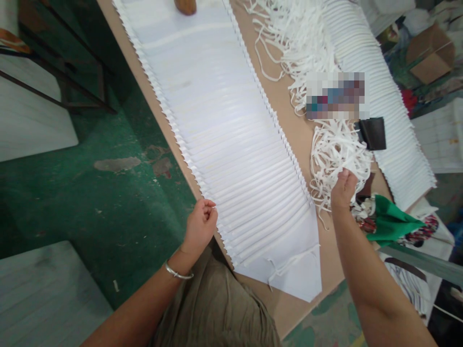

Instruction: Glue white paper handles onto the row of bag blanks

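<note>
A long overlapping row of white sheets (217, 115) runs down the table, many fine ridges across it. At its near left edge is my left hand (201, 224), thumb and fingers pinched together; what is between the fingertips is too small to make out. My right hand (343, 190) is at a loose, tangled pile of narrow white strips (334, 149), its fingers closed at the near right side of the pile on a white strip. A few loose strips (289, 264) lie on the nearest sheet.
More white strips (300, 43) are heaped farther back on the brown table (269, 101). Beyond them lies a second row of white sheets (376, 82). A dark wallet-like object (374, 133) and green cloth (394, 221) are at the right. A brown rounded object (185, 6) rests on the far sheets.
</note>
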A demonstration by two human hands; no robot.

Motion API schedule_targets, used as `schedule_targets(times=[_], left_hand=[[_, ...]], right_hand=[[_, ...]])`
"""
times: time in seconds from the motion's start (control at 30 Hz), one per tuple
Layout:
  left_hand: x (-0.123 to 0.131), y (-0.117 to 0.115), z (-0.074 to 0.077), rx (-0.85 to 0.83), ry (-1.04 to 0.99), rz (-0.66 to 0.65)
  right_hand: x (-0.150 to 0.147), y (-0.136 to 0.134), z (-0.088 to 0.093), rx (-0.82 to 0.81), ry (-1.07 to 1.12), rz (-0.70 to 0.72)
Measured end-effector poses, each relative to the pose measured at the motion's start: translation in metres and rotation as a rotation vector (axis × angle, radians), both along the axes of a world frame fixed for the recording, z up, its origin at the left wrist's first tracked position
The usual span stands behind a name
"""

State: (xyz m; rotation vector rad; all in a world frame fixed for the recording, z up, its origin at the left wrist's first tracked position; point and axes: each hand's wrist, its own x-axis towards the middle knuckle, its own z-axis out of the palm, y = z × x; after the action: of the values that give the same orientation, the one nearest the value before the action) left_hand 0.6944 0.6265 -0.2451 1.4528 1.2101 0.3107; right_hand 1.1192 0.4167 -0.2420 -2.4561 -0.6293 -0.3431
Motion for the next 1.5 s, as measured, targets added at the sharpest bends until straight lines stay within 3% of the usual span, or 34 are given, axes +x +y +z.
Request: schedule_targets(times=[0.23,0.37,0.5,0.6,0.63,0.7,0.77,0.83,0.93,1.03,1.13,1.23,1.33,1.5], left_hand=[[0.005,-0.007,0.006,-0.023,-0.048,-0.063],[0.005,-0.013,0.011,-0.059,-0.087,-0.068],[0.021,-0.024,0.020,-0.295,-0.177,-0.085],[0.044,-0.035,0.031,-0.493,-0.258,-0.150],[0.051,-0.038,0.035,-0.526,-0.276,-0.172],[0.061,-0.043,0.040,-0.541,-0.292,-0.213],[0.062,-0.045,0.041,-0.508,-0.289,-0.237],[0.056,-0.044,0.038,-0.472,-0.268,-0.231],[0.043,-0.043,0.030,-0.457,-0.224,-0.173],[0.035,-0.044,0.027,-0.490,-0.207,-0.122],[0.042,-0.046,0.032,-0.581,-0.235,-0.080],[0.058,-0.049,0.038,-0.719,-0.312,-0.059],[0.072,-0.052,0.041,-0.807,-0.364,-0.119],[0.068,-0.050,0.030,-0.690,-0.274,-0.216]], right_hand=[[0.001,0.011,-0.012,-0.146,0.074,0.138],[-0.012,0.029,0.001,-0.103,0.072,0.178],[-0.069,0.041,0.029,-0.117,0.072,0.525],[-0.113,0.043,0.044,-0.287,0.068,0.823],[-0.119,0.044,0.046,-0.336,0.050,0.819],[-0.117,0.045,0.046,-0.373,0.010,0.626],[-0.097,0.049,0.044,-0.345,0.012,0.353],[-0.072,0.055,0.042,-0.316,0.057,0.206],[-0.049,0.068,0.042,-0.301,0.117,0.220],[-0.056,0.075,0.043,-0.292,0.134,0.281],[-0.089,0.071,0.043,-0.292,0.143,0.367],[-0.143,0.061,0.046,-0.319,0.080,0.659],[-0.199,0.052,0.052,-0.400,-0.017,0.919],[-0.245,0.045,0.061,-0.512,0.028,0.952]])
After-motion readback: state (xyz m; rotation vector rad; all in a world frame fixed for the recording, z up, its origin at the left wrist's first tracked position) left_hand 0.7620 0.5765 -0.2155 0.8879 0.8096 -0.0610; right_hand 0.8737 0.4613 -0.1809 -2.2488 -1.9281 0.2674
